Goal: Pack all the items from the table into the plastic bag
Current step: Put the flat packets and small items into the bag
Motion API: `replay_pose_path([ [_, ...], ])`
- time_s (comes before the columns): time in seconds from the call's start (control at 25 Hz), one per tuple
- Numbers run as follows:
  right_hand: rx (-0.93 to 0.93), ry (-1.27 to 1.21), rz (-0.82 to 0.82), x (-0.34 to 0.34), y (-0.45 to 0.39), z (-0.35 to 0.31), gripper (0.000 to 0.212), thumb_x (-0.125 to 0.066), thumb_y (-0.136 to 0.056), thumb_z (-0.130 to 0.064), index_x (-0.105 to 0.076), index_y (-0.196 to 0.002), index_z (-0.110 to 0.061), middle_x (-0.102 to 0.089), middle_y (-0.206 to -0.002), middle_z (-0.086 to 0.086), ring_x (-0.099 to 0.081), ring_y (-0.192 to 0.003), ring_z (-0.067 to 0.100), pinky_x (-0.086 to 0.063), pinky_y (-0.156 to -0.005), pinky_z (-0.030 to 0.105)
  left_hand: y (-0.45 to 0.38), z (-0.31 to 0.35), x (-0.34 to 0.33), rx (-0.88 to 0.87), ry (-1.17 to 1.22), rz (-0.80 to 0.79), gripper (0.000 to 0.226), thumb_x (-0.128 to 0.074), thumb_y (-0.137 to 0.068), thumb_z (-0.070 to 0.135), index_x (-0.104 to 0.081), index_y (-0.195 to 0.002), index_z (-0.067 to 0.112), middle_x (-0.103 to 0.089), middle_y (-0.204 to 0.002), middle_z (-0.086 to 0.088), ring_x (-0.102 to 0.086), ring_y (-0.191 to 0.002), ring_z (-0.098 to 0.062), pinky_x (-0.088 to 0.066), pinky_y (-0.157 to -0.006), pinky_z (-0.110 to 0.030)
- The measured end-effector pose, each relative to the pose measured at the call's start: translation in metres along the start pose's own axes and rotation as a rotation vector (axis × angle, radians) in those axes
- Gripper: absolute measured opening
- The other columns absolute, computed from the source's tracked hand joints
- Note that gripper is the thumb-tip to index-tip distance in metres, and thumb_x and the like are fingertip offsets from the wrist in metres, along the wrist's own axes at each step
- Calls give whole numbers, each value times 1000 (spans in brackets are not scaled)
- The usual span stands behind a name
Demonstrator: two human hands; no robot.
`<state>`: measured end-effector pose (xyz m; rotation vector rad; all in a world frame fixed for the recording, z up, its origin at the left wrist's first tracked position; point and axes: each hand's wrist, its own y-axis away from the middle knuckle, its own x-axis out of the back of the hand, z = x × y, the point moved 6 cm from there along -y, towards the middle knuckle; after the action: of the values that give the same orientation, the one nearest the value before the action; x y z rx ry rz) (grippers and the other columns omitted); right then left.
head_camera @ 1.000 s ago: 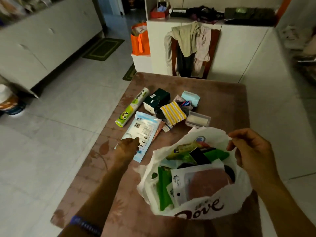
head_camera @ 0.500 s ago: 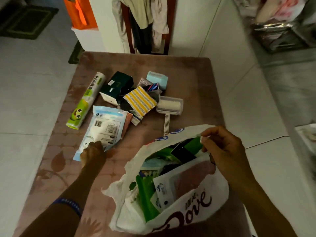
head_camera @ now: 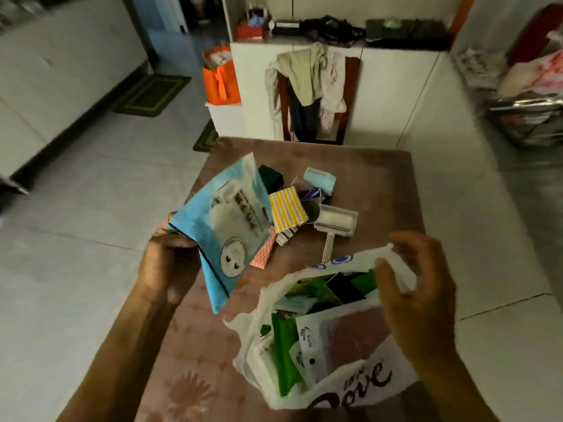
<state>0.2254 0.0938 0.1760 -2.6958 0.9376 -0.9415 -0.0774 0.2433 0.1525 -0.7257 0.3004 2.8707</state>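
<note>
My left hand (head_camera: pixel 166 263) grips a light blue flat packet (head_camera: pixel 227 229) by its lower left edge and holds it lifted above the table, left of the bag. My right hand (head_camera: pixel 417 287) pinches the far rim of the white plastic bag (head_camera: pixel 350 388), holding its mouth apart. Inside the bag lie green packets and a white pouch. On the table (head_camera: pixel 198 360) behind the packet remain a yellow striped packet (head_camera: pixel 288 208), a lint roller (head_camera: pixel 335 225), a pale blue box (head_camera: pixel 320 179), a dark green box (head_camera: pixel 271 176) and small wrappers.
A chair (head_camera: pixel 313 95) draped with clothes stands at the table's far end against a white cabinet. An orange bag (head_camera: pixel 219 77) sits to its left. Tiled floor lies on both sides of the table, and a cluttered rack (head_camera: pixel 530 111) stands far right.
My left hand has picked the blue packet up off the table and turned it over in the air. The right hand stays on the bag's rim. The green-and-white roll is hidden from sight.
</note>
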Motion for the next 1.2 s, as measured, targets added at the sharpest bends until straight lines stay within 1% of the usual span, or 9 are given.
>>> replay_pose_path([
  [0.16,-704,-1190,-690,-78,29,-31,68,-77,-67,-44,-54,-129,-28,-61,-132,8,-62,-115,25,-53,-90,40,44,6,-73,51,95,-144,77,-70,-45,7,-60,-121,6,-60,-120,-16,-53,-105,-37,-49,-86,-43],
  [0.28,-787,-1509,-665,-69,22,-28,53,-72,-76,-22,-60,-127,-16,-64,-126,16,-62,-113,34,-53,-90,47,76,-32,-105,49,-128,-38,44,-61,-65,0,-67,-107,9,-69,-108,-8,-60,-100,-35,-48,-79,-43],
  [0.4,-578,-1188,-434,-29,-6,4,42,-60,-85,-5,-65,-121,-27,-70,-118,6,-66,-109,27,-57,-83,44,102,-56,-80,-150,-1166,206,56,-72,-78,41,-49,-128,30,-56,-129,16,-55,-116,-17,-50,-92,-45],
  [0.48,-395,-1003,-386,4,-20,19,51,-63,-82,-4,-57,-130,-21,-68,-122,1,-66,-110,21,-57,-80,35,95,-69,-55,-97,-1515,280,61,-73,-75,48,-52,-127,24,-58,-128,-2,-58,-103,-16,-52,-83,-36],
  [0.56,-254,-815,-433,18,-25,28,55,-69,-75,-5,-56,-128,-12,-69,-119,-3,-65,-109,15,-57,-81,28,94,-68,-48,41,-1067,290,18,-65,-89,27,-65,-92,9,-68,-77,-7,-59,-55,-6,-49,-52,-23],
  [0.68,145,-206,-691,-14,-17,28,39,-73,-78,0,-69,-109,-23,-74,-103,-8,-67,-99,7,-55,-88,32,82,-60,-57,259,-292,240,26,-44,-99,17,-60,-89,-2,-47,-51,-4,-40,-37,-13,-36,-40,-25],
  [0.76,534,349,-784,-57,-9,42,39,-69,-79,-7,-69,-112,-27,-73,-110,-3,-67,-101,15,-52,-92,33,77,-54,-67,255,-260,179,24,-42,-98,14,-60,-97,-3,-45,-52,-4,-35,-40,-14,-32,-41,-25],
  [0.88,441,890,-789,-94,-8,72,37,-56,-90,-20,-57,-126,-27,-68,-119,3,-63,-104,23,-47,-96,38,79,-60,-78,236,-266,83,24,-42,-98,10,-61,-100,-4,-47,-53,-6,-35,-40,-15,-31,-41,-26],
  [1.2,-20,312,-1187,-127,8,49,61,-60,-76,-7,-51,-132,-28,-55,-132,-1,-53,-117,16,-46,-98,31,53,-52,-17,119,-680,399,47,-42,-99,33,-67,-78,0,-68,-70,-16,-60,-58,-28,-49,-54,-32],
])
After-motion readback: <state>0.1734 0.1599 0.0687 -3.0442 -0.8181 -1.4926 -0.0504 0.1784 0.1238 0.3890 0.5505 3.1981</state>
